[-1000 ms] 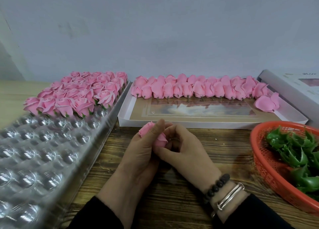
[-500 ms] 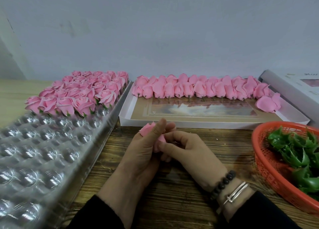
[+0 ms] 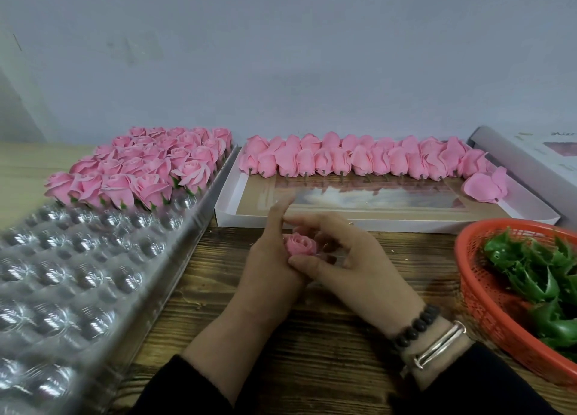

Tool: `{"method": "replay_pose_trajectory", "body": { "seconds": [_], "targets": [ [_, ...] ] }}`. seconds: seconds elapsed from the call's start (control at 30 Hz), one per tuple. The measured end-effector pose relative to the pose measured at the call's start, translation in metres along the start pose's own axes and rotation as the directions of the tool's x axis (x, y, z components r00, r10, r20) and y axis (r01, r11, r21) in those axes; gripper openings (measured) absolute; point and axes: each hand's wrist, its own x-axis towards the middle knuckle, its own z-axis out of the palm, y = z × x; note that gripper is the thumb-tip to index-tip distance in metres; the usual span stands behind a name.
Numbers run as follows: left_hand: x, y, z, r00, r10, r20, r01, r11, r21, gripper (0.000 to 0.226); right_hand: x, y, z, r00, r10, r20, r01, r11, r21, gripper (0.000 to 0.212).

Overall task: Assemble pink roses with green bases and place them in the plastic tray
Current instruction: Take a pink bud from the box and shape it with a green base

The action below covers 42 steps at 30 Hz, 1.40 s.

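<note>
1. The wooden table carries everything, with a pale wall behind it.
2. A clear plastic tray of round cups lies along the left side of the table. Its far rows are filled with finished pink roses showing green at their bottoms; the nearer cups hold nothing.
3. A flat white box sits at the back centre, just beside the tray. A row of loose pink rose heads lies along its far edge, short stems pointing toward the person.
4. An orange mesh basket at the right edge holds a heap of green bases.
5. Another white box is partly in view at the far right.
6. The left hand and right hand meet above the table in front of the white box. The right wrist wears a dark bead bracelet and a silver bangle.
7. A single pink rose sits between the hands, bloom facing up. The right hand's fingers curl round it, thumb below and forefinger above; the left hand cradles it with its forefinger stretched out straight.
</note>
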Motion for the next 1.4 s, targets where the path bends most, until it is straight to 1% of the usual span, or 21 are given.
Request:
{"method": "replay_pose_trajectory", "body": {
  "seconds": [0.07, 0.13, 0.2, 0.23, 0.27, 0.3, 0.37, 0.4, 0.53, 0.63, 0.77, 0.87, 0.93, 1.0, 1.03, 1.07, 1.13, 1.17, 1.23, 1.3, 1.4],
  "targets": [
    [0.0, 0.0, -0.001, 0.999, -0.01, 0.033, 0.009, 1.0, 0.029, 0.09, 0.001, 0.001, 0.0, 1.0, 0.005, 0.004, -0.005, 1.0, -0.006, 0.03],
    [0.0, -0.001, -0.001, 0.996, -0.035, 0.079, 0.036, 0.999, -0.003, 0.099, 0.001, 0.002, 0.0, 1.0, 0.026, -0.014, -0.026, 0.999, 0.022, 0.018],
    [0.0, -0.002, 0.0, 0.992, -0.08, 0.102, 0.088, 0.993, -0.078, 0.106, 0.002, 0.006, -0.001, 0.996, 0.046, -0.077, -0.041, 0.997, 0.069, 0.016],
    [0.0, -0.003, 0.0, 0.99, -0.1, 0.1, 0.109, 0.99, -0.089, 0.106, 0.002, 0.007, -0.002, 0.991, 0.051, -0.126, -0.039, 0.995, 0.093, 0.017],
    [0.0, -0.003, 0.0, 0.989, -0.111, 0.096, 0.118, 0.99, -0.072, 0.1, 0.003, 0.009, -0.003, 0.983, 0.056, -0.172, -0.035, 0.992, 0.121, 0.017],
    [-0.001, -0.003, 0.001, 0.99, -0.108, 0.093, 0.113, 0.992, -0.047, 0.09, 0.003, 0.009, -0.004, 0.976, 0.062, -0.207, -0.029, 0.987, 0.159, 0.017],
    [-0.001, -0.003, 0.002, 0.99, -0.097, 0.105, 0.101, 0.994, -0.035, 0.062, 0.004, 0.007, -0.004, 0.968, 0.079, -0.237, -0.022, 0.972, 0.233, 0.015],
    [-0.002, -0.003, 0.003, 0.99, -0.095, 0.107, 0.1, 0.994, -0.04, 0.051, 0.004, 0.006, -0.003, 0.968, 0.078, -0.237, -0.02, 0.971, 0.238, 0.015],
    [-0.001, -0.004, 0.005, 0.996, -0.087, 0.003, 0.087, 0.995, -0.038, 0.024, 0.003, 0.003, 0.002, 0.983, 0.038, -0.179, -0.016, 0.993, 0.12, 0.018],
    [-0.002, -0.001, 0.005, 0.997, -0.072, 0.006, 0.073, 0.996, -0.049, 0.017, 0.002, 0.001, 0.004, 0.993, 0.028, -0.113, -0.021, 0.998, 0.06, 0.016],
    [-0.002, 0.0, 0.002, 0.996, -0.054, 0.064, 0.055, 0.998, -0.008, 0.009, 0.001, -0.001, 0.003, 0.998, -0.034, -0.044, 0.03, 0.995, -0.095, 0.007],
    [-0.003, 0.0, 0.0, 0.986, -0.105, 0.133, 0.119, 0.988, -0.103, 0.02, 0.0, -0.002, 0.004, 0.997, -0.071, -0.036, 0.066, 0.988, -0.14, 0.003],
    [-0.002, 0.001, -0.001, 0.978, -0.153, 0.141, 0.185, 0.95, -0.252, 0.006, 0.0, -0.001, 0.006, 0.988, -0.116, -0.102, 0.104, 0.988, -0.113, 0.01],
    [0.0, 0.0, -0.002, 0.978, -0.193, 0.081, 0.209, 0.897, -0.39, 0.035, 0.0, 0.0, 0.007, 0.968, -0.107, -0.226, 0.106, 0.994, -0.017, 0.02],
    [0.001, -0.001, -0.002, 0.978, -0.202, 0.045, 0.201, 0.87, -0.45, 0.044, 0.0, 0.002, 0.007, 0.959, -0.082, -0.271, 0.095, 0.995, 0.036, 0.023],
    [0.002, 0.0, -0.002, 0.975, -0.224, -0.004, 0.192, 0.844, -0.502, 0.047, 0.0, 0.004, 0.008, 0.956, -0.047, -0.29, 0.072, 0.994, 0.077, 0.029],
    [0.004, 0.0, -0.001, 0.962, -0.269, -0.039, 0.19, 0.767, -0.613, 0.044, 0.001, 0.009, 0.011, 0.971, 0.043, -0.234, -0.015, 0.992, 0.123, 0.043],
    [0.004, 0.001, 0.0, 0.958, -0.286, -0.017, 0.2, 0.71, -0.676, 0.041, 0.002, 0.01, 0.014, 0.98, 0.08, -0.182, -0.056, 0.989, 0.134, 0.045],
    [0.002, 0.002, 0.002, 0.952, -0.303, 0.055, 0.235, 0.6, -0.765, 0.038, 0.001, 0.011, 0.021, 0.989, 0.119, -0.085, -0.106, 0.984, 0.144, 0.041],
    [0.0, 0.003, 0.004, 0.947, -0.302, 0.112, 0.276, 0.581, -0.766, 0.036, 0.0, 0.011, 0.027, 0.992, 0.118, -0.053, -0.111, 0.987, 0.116, 0.037],
    [-0.001, 0.004, 0.005, 0.94, -0.294, 0.174, 0.322, 0.591, -0.74, 0.032, 0.0, 0.012, 0.028, 0.988, 0.118, -0.101, -0.116, 0.993, 0.033, 0.03]
  ]
}}
